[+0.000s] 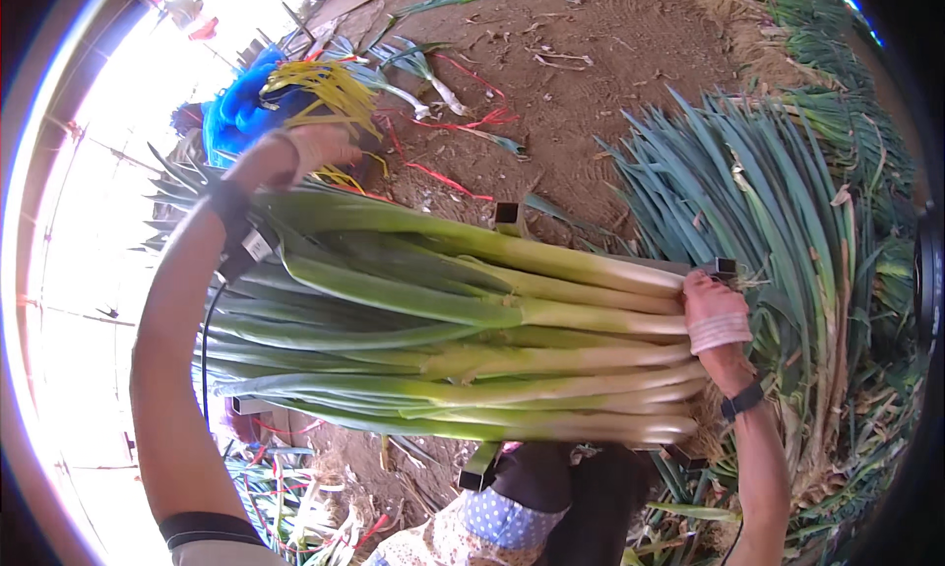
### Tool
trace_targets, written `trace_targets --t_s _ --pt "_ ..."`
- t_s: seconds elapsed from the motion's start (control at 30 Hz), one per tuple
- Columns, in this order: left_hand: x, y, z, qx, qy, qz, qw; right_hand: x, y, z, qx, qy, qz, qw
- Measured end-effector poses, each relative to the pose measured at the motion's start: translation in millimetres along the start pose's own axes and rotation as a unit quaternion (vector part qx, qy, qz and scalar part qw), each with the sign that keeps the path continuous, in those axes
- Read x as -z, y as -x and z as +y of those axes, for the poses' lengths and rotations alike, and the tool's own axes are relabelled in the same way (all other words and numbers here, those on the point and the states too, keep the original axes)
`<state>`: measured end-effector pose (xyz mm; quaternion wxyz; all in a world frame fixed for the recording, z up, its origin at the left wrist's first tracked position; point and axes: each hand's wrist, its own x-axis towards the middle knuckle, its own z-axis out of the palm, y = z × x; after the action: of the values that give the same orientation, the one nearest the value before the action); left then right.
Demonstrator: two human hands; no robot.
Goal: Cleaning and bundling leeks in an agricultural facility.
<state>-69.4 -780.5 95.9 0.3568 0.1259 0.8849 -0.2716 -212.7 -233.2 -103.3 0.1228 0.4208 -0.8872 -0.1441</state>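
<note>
A thick pile of long green onions lies crosswise in front of me, green leaves to the left and white ends to the right. At the right end, my right hand, in a pale fingerless wrap, has its fingers closed over the white ends on the far side. Beyond the leafy end, my left hand is raised beside a bunch of yellow strips. Motion smears its fingers, and whether it touches the strips cannot be made out. The strips lie over a bright blue bag.
Dark metal bars of a stand show under the pile. More green onions are heaped along the right. Loose onions and red ties lie on the brown soil. My patterned apron is close below the pile.
</note>
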Motion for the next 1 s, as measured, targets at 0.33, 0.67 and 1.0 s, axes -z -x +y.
trace_targets --t_s 0.33,0.67,1.0 --pt "11 -21 40 0.277 0.303 -0.194 0.891 -16 -7 -1 -0.019 0.042 -0.090 0.995" --pt "5 34 64 0.328 0.070 -0.141 0.931 -17 -14 -7 -0.021 0.029 -0.095 0.995" --pt "-113 107 62 0.253 0.349 0.282 0.857 -15 -4 -2 -0.021 -0.118 0.005 0.993"
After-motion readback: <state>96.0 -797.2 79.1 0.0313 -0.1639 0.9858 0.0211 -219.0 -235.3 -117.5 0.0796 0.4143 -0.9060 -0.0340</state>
